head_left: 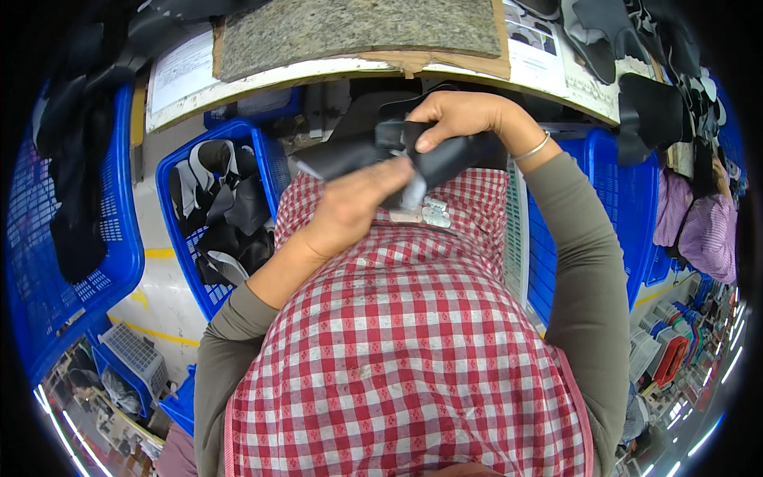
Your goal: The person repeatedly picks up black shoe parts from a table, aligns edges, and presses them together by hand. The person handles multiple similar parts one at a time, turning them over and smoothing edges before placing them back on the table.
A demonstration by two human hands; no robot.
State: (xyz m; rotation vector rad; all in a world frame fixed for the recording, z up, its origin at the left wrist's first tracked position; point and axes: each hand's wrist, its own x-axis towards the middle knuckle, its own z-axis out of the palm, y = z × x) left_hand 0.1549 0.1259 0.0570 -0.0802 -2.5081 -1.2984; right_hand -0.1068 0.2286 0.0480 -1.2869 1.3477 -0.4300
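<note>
Over my lap I hold a black leather-like piece (453, 161), which looks like a shoe upper with folded flaps. My right hand (461, 118) grips it from above, the thumb lying across the black surface. Lower and to the left, my left hand (350, 205) is closed at the piece's near edge; its fingertips are smeared by motion. A pale, blurred patch (413, 192) shows beside those fingers, too unclear to name. Another black flap (342, 157) stretches left past my left hand; whether it is the same piece I cannot tell. Below lies my red-and-white checked apron (405, 318).
A worktable with a stone slab (358, 40) stands ahead. To the left, a blue basket (208, 298) holds black and grey cut pieces, with a larger blue crate (119, 238) beyond. Another blue crate (592, 207) is at the right. A person in a purple checked sleeve (707, 230) works far right.
</note>
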